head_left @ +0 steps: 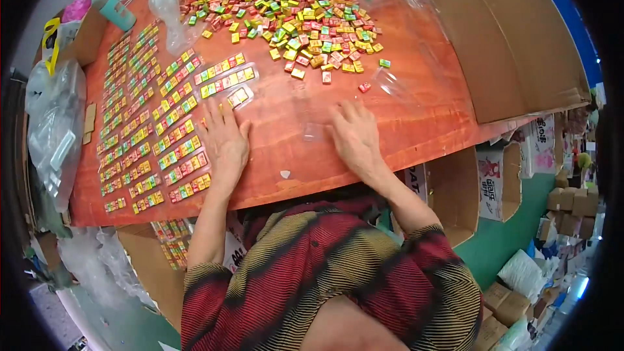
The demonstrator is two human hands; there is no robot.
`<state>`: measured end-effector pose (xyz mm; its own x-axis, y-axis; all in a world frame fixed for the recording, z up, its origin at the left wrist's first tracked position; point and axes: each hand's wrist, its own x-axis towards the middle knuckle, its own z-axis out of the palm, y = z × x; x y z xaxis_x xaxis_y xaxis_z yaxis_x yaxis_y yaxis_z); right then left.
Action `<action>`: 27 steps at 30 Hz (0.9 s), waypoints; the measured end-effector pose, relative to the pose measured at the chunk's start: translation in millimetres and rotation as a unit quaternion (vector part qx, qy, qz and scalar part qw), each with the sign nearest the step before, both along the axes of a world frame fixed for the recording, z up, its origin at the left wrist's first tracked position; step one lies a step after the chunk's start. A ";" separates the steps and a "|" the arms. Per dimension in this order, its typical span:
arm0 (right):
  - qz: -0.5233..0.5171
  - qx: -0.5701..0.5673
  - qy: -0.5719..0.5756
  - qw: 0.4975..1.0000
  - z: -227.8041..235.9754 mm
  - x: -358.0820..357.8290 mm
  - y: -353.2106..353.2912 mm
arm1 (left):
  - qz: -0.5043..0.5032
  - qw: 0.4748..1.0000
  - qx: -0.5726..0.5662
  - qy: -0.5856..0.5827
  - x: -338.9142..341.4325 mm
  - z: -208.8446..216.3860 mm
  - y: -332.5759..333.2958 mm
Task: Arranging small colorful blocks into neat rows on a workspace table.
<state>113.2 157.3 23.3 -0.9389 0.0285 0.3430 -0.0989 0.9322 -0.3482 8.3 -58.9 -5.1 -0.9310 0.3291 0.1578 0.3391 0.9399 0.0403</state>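
Note:
My left hand point(224, 143) lies open over the table, its fingers stretched toward a clear plastic tray. Two filled rows of small coloured boxes point(227, 82) lie at that spot, and a short clear piece with a few boxes point(238, 97) sits just beyond my fingertips. My right hand point(357, 138) rests palm down with its fingers apart, and I see nothing held in it. Next to its thumb is a small clear plastic piece point(312, 132); whether they touch I cannot tell. A loose red box point(364, 87) lies just past the right fingertips.
A large heap of tiny yellow, red and green boxes point(279, 0) covers the far table. Many filled strips point(179, 133) stand in columns at left. A clear tray point(393, 84) lies right of the heap. A cardboard box point(513, 45) walls the right side; plastic bags point(55, 123) hang left.

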 end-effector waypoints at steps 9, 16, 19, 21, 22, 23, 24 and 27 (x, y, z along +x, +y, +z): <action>0.022 -0.137 0.069 0.988 -23.5 -8.5 -10.7 | -0.268 0.951 0.086 -0.124 74.3 -2.9 48.8; -0.010 -0.044 0.088 0.995 -35.0 -105.0 35.2 | -0.234 0.963 0.129 -0.043 51.2 10.1 50.5; -0.026 0.055 0.045 0.997 -41.9 -126.6 31.7 | -0.227 0.949 0.217 0.039 9.8 9.9 77.5; 0.015 0.035 0.051 0.998 -41.4 -128.8 24.4 | -0.212 0.940 0.261 0.057 -20.4 5.5 91.0; 0.049 0.015 0.056 0.997 -40.0 -128.8 19.9 | -0.196 0.948 0.247 0.044 -33.4 2.9 95.1; 0.058 0.004 0.035 0.998 -40.6 -127.4 21.3 | -0.184 0.954 0.236 0.030 -40.0 -2.3 100.1; 0.070 0.003 0.038 0.997 -39.4 -124.7 20.8 | -0.174 0.956 0.235 0.036 -41.0 -9.7 98.9; 0.088 -0.180 0.013 0.980 -28.1 -99.6 22.1 | -0.182 0.976 0.107 0.060 -31.5 -20.0 98.8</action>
<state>13.6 179.4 -4.8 -0.9314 -0.0105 0.3640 -0.2605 0.7175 -0.6460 -23.2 39.9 -25.1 -0.7287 0.5828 0.3596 0.6638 0.7301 0.1621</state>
